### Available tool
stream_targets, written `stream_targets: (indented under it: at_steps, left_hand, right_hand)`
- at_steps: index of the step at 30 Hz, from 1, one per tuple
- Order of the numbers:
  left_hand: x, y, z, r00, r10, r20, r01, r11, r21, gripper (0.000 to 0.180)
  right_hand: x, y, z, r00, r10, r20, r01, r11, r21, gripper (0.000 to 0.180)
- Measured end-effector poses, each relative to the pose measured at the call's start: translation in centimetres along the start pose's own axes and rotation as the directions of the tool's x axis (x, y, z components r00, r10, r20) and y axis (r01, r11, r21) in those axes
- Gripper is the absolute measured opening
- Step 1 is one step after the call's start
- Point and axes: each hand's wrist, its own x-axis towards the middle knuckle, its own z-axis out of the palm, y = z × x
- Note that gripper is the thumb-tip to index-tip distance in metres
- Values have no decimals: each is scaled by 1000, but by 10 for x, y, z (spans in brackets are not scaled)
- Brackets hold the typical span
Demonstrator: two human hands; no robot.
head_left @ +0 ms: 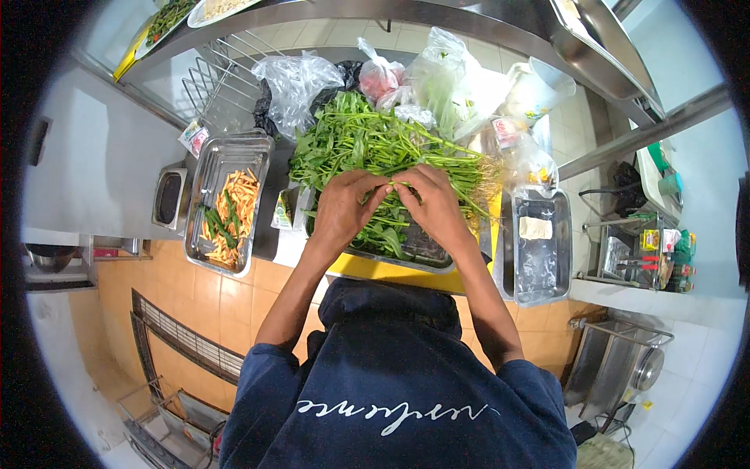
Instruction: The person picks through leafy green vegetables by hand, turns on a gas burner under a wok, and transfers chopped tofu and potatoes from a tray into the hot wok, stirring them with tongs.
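A large heap of leafy greens (pixel 344 137) with long hollow-looking stems, resembling water spinach, lies across the counter, leaves to the left and pale roots (pixel 489 176) to the right. At its near side, my left hand (pixel 348 205) and my right hand (pixel 432 207) meet with fingertips pinched on a thin green stem (pixel 397 184). Both hands are closed, thumbs and forefingers almost touching. Below them a metal tray (pixel 441 264) holds loose leafy pieces (pixel 383 234). A yellow board (pixel 367 270) shows under the tray's front edge.
On the left stands a metal tray (pixel 266 156) of orange strips and green pieces. A metal tray (pixel 539 270) with a pale block (pixel 535 227) sits right. Plastic bags (pixel 297 90) line the back, below a metal shelf (pixel 469 17). A wire rack (pixel 226 74) stands back left.
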Motion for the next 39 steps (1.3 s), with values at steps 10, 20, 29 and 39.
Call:
stream_targets:
  at_steps: [10,20,29,39]
  left_hand:
    - [4,-5,37,962,-272,-18,214,795,-568,11]
    - [4,-5,37,860,-483,166,344,309,-887,24]
    - [0,-21,6,872,-471,133,298,296,-908,18]
    - [-17,-55,-23,817,-576,43,234,261,-937,20]
  right_hand:
    - [-3,-5,13,948,134,-289,-44,954,297,10]
    - [-8,7,7,825,535,-184,-291,680,674,10]
    - [21,23,-47,830,510,-224,-252,703,665,17]
    - [16,26,-62,801,561,-210,-276,656,702,12]
